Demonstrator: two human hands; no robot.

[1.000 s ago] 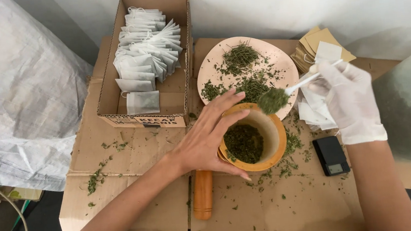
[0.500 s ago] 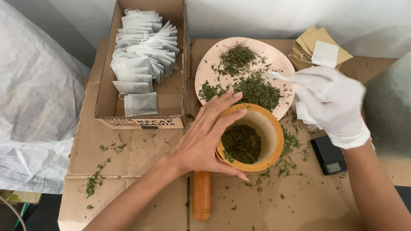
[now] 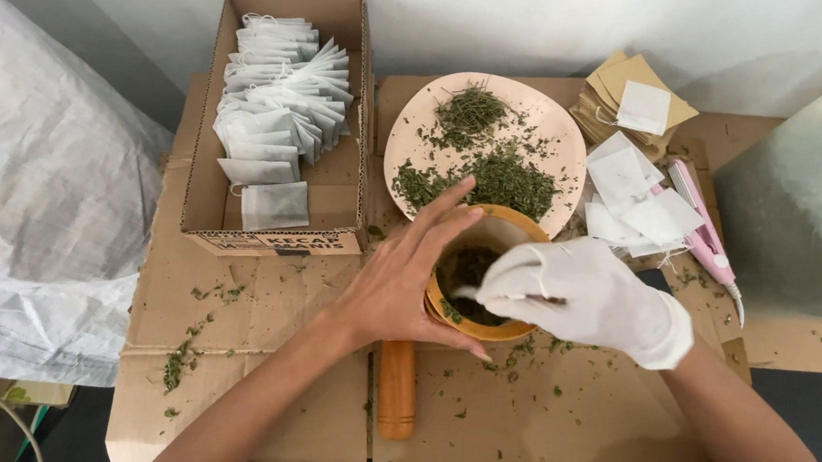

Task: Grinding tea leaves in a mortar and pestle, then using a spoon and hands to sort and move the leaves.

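A wooden bowl point(image 3: 511, 223) with crushed green herbs stands at the middle of the cardboard. My bare left hand point(image 3: 401, 280) wraps its left side and holds it steady. Over the bowl's right half hovers my right hand point(image 3: 578, 297) in a white glove, fingers closed on a small spoon-like tool whose white tip points into the herbs. A wooden pestle point(image 3: 396, 388) lies just below the bowl.
A pink plate point(image 3: 557, 127) with dried herbs sits behind the bowl. A cardboard box point(image 3: 212, 195) of filled white sachets stands at the back left. Empty sachets point(image 3: 633, 189) and a pink tool point(image 3: 705, 233) lie at the right. A white sack point(image 3: 16, 199) fills the left.
My gloved right hand has come from the empty sachets at the right down to the bowl and now covers its right half. My left hand has stayed on the bowl.
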